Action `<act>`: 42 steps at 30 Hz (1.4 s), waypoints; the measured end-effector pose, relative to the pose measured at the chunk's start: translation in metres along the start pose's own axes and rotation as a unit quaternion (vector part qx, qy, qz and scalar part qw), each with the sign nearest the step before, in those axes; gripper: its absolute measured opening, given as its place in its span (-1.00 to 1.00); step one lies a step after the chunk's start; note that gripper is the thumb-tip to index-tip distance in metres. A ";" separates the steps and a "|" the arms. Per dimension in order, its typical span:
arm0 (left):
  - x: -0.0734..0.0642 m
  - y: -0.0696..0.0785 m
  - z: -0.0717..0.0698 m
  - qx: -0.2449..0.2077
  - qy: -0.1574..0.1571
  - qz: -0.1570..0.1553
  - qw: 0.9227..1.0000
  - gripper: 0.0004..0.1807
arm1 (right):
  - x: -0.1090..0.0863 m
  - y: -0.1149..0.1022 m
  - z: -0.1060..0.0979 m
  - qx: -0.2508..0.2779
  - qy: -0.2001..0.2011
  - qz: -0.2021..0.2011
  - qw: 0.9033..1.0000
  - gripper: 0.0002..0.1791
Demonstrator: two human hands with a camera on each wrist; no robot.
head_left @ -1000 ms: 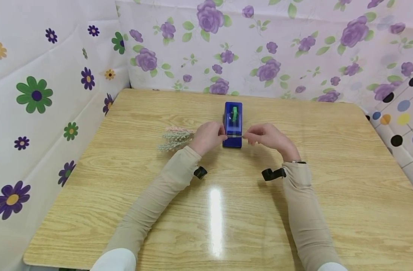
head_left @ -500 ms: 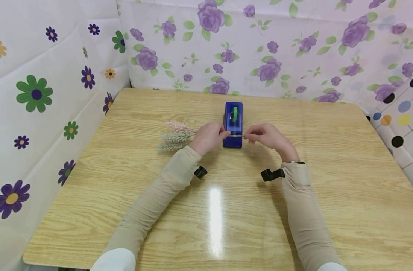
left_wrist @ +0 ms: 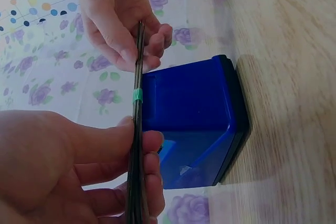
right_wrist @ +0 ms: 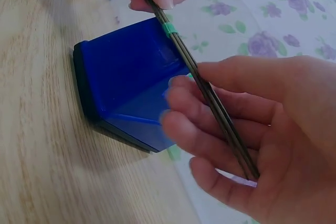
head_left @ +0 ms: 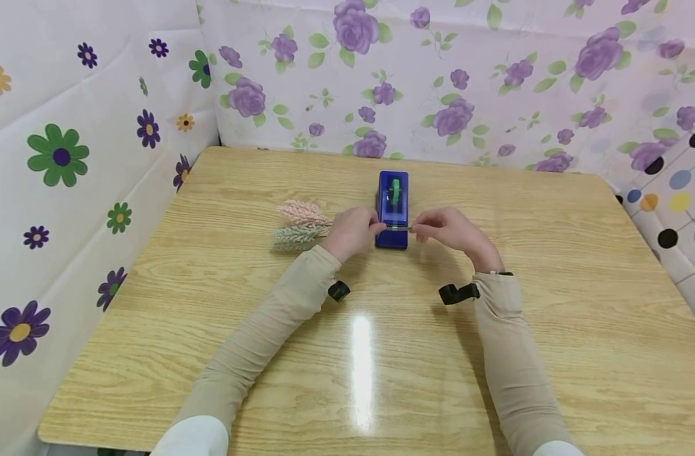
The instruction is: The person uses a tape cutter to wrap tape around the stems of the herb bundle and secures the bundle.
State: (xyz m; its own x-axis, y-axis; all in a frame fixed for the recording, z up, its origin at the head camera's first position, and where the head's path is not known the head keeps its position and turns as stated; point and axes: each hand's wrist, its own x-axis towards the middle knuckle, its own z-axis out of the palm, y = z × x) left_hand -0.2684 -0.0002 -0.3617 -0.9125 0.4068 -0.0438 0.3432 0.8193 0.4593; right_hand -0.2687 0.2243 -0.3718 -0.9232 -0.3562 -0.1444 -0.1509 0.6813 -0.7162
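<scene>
A bunch of artificial flower sprigs with pink and pale green heads [head_left: 302, 218] lies across the head view, heads to the left. Its thin dark stems [right_wrist: 212, 100] run sideways in front of a blue tape dispenser [head_left: 392, 239]. My left hand [head_left: 350, 234] pinches the stems between thumb and fingers. On the other side of the dispenser, my right hand [head_left: 452, 229] holds the stem ends with thumb and fingers. Between the hands a band of green tape [left_wrist: 137, 96] circles the stems. A green roll [head_left: 395, 191] sits in the dispenser.
All this is on a wood-grain table [head_left: 256, 386]. A flowered cloth [head_left: 302, 76] hangs behind it, with another patterned cloth [head_left: 85, 209] at the left. Black wrist cameras [head_left: 460, 293] stick out from both sleeves.
The flower heads have turned, so the pink one shows more fully now. My left thumb has shifted along the stems and back. My right hand has barely moved.
</scene>
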 end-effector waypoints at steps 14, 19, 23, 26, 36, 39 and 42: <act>0.002 -0.001 0.006 -0.020 0.017 0.009 1.000 -0.80 | -0.001 0.000 0.004 0.002 0.003 0.002 1.000 -0.71; 0.003 -0.002 0.007 -0.024 0.011 0.012 1.000 -0.80 | -0.001 0.000 0.004 0.004 0.010 0.004 1.000 -0.77; 0.003 -0.002 0.008 -0.019 0.013 0.016 1.000 -0.82 | -0.002 -0.003 0.005 -0.019 0.016 -0.009 1.000 -0.80; 0.003 -0.003 0.010 -0.012 0.026 0.027 0.999 -0.84 | -0.002 -0.007 0.007 -0.039 0.022 -0.019 0.999 -0.83; 0.004 -0.004 0.015 0.005 0.037 0.045 0.998 -0.89 | 0.001 -0.013 0.013 -0.086 0.030 0.012 0.996 -0.78; 0.004 -0.006 0.015 -0.020 0.031 0.052 0.998 -0.88 | 0.001 -0.013 0.013 -0.098 0.032 0.013 0.995 -0.76; 0.005 -0.008 0.015 -0.043 0.025 0.060 0.997 -0.86 | 0.002 -0.012 0.011 -0.109 0.016 0.003 0.994 -0.75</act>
State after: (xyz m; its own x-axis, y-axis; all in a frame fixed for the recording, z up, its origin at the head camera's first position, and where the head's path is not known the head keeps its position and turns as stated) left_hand -0.2720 0.0014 -0.3788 -0.8762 0.4784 0.0592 0.4330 0.7272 0.5326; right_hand -0.2651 0.2078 -0.3710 -0.9344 -0.3342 -0.1234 -0.2157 0.8064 -0.5506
